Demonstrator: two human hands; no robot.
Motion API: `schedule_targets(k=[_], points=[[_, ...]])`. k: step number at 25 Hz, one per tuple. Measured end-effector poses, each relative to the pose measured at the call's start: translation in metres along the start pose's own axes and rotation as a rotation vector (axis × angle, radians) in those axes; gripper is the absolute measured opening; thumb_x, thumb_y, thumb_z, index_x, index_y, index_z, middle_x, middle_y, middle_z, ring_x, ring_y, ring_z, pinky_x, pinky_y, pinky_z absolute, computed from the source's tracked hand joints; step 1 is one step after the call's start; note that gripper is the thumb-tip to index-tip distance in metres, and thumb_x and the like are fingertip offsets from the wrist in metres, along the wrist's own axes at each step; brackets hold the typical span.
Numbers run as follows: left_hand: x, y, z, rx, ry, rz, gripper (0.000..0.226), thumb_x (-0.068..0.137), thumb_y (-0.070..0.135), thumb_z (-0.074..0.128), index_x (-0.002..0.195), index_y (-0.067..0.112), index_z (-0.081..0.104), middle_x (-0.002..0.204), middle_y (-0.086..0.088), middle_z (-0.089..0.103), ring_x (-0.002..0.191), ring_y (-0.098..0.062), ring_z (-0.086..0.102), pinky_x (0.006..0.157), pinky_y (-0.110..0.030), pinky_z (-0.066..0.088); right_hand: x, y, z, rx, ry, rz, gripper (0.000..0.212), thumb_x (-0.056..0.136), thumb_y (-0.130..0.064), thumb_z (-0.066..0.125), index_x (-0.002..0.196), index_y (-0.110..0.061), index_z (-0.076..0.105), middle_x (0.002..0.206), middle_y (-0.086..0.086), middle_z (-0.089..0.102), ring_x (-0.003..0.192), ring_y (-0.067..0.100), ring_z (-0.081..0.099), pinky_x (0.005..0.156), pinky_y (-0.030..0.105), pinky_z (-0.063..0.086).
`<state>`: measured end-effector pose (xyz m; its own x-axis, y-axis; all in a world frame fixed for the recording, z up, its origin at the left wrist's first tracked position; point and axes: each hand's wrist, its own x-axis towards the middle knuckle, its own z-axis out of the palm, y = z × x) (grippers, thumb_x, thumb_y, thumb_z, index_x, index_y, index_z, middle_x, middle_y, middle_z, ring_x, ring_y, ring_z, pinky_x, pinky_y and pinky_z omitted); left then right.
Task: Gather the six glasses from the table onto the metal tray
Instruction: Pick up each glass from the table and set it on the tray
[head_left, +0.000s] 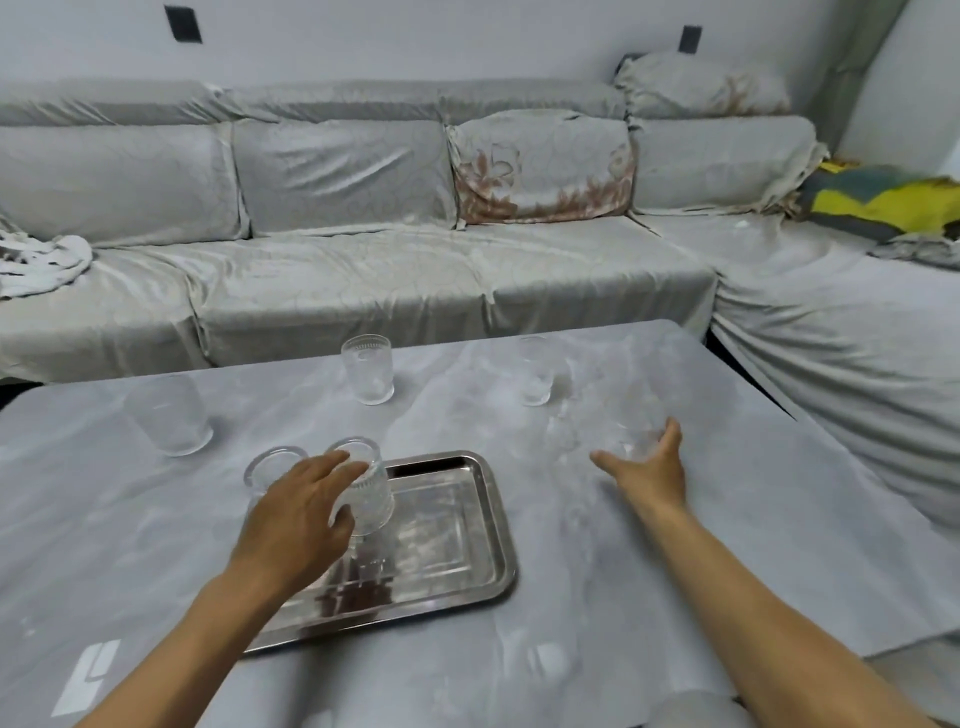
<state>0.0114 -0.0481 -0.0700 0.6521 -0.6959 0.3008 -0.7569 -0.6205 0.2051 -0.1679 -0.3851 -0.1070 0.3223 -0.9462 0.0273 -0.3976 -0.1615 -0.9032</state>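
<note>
A metal tray (457, 530) lies on the grey table (675, 545) in front of me. My left hand (296, 514) grips a patterned clear glass (371, 493) just above the tray's left part. Behind that hand stands a second glass (272, 467) at the tray's far left corner. My right hand (647, 467) is out to the right of the tray, thumb and fingers curled around the base of a blurred glass (634, 415). Three more glasses stand on the table: far left (169, 415), far middle (366, 371), far right (537, 371).
A long sofa (363, 270) under grey covers runs along the table's far side and wraps round the right. A yellow and green cloth (883, 202) lies on its right end. The table's right edge (810, 436) drops off close to my right hand.
</note>
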Motion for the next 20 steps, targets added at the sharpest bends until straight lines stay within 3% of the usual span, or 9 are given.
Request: schedule_targets(k=[6,9,12,17,20], points=[[0.001,0.000,0.000,0.001,-0.024,-0.028,0.054,0.075,0.016,0.071,0.128,0.023,0.062,0.138,-0.003,0.058,0.120,-0.028,0.057,0.094,-0.045,0.052,0.013,0.009,0.013,0.040,0.069,0.139,0.078,0.058,-0.027,0.084,0.125,-0.017,0.046,0.121,0.010,0.063,0.104,0.031,0.062,0.085,0.037,0.051],[-0.001,-0.002,-0.001,-0.003,-0.006,-0.019,0.054,0.074,0.014,0.070,0.127,0.022,0.062,0.137,-0.003,0.059,0.118,-0.027,0.058,0.095,-0.043,0.050,-0.002,-0.007,0.020,0.046,0.035,-0.027,0.075,0.054,-0.037,0.079,0.121,-0.021,0.050,0.111,0.001,0.066,0.098,0.026,0.064,0.077,0.031,0.048],[-0.003,-0.004,-0.002,0.028,-0.024,0.002,0.058,0.075,0.014,0.068,0.132,0.021,0.058,0.140,-0.005,0.056,0.122,-0.028,0.056,0.100,-0.042,0.047,-0.026,-0.048,0.031,0.043,-0.241,-0.279,0.077,0.056,-0.034,0.085,0.120,-0.032,0.042,0.096,-0.016,0.061,0.086,0.007,0.062,0.069,0.024,0.046],[-0.004,-0.005,-0.006,-0.016,-0.073,0.008,0.063,0.078,0.020,0.064,0.139,0.025,0.049,0.149,-0.003,0.047,0.131,-0.025,0.046,0.108,-0.040,0.040,-0.054,-0.116,0.055,0.256,-0.388,-0.452,0.073,0.058,-0.031,0.088,0.114,-0.031,0.041,0.107,-0.006,0.052,0.095,0.016,0.060,0.075,0.028,0.051],[-0.004,-0.008,-0.007,-0.021,-0.082,0.015,0.064,0.080,0.021,0.062,0.141,0.028,0.045,0.151,-0.001,0.043,0.134,-0.023,0.042,0.109,-0.038,0.036,-0.072,-0.134,0.074,0.003,-0.417,-0.568,0.070,0.056,-0.033,0.085,0.115,-0.030,0.046,0.109,-0.006,0.059,0.094,0.016,0.062,0.077,0.030,0.052]])
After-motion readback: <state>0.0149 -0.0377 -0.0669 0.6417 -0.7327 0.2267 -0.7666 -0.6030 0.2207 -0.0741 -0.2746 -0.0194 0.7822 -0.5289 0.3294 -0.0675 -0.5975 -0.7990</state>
